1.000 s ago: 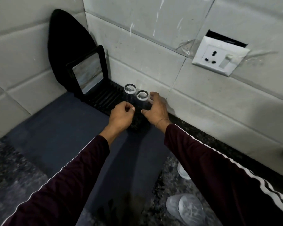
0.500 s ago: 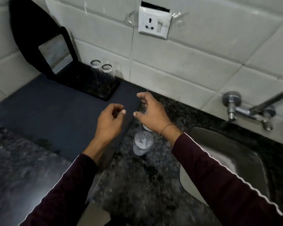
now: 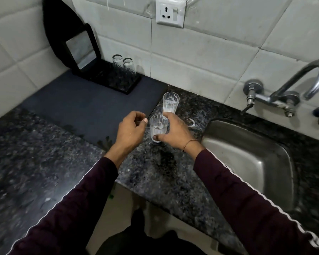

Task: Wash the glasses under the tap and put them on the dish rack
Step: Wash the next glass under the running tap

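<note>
On the dark speckled stone counter, just left of the sink, the right hand wraps around the near glass, thumb across its lower front and fingers curled behind it. Whether the base of that glass rests on the counter cannot be told, since the thumb covers it. Just left of the glass hangs the left hand, fingers loosely curled, thumb tip close to the rim, holding nothing. Both arms wear dark maroon sleeves with a thin white stripe.

Directly behind the gripped glass stands a second ribbed glass, upright, its foot hidden by the right hand's fingers. A curved clear shape lies on the stone just right of the hand; what it is cannot be made out.

Further back left, on a dark mat, sits the black dish rack against the tiled wall, with two washed glasses upside down side by side at its back. A black-framed panel leans at the rack's left end.

To the right lies the steel sink, its far corner cut off. The chrome tap above it runs out of view at the right edge. A white wall socket is cropped along the top.
</note>
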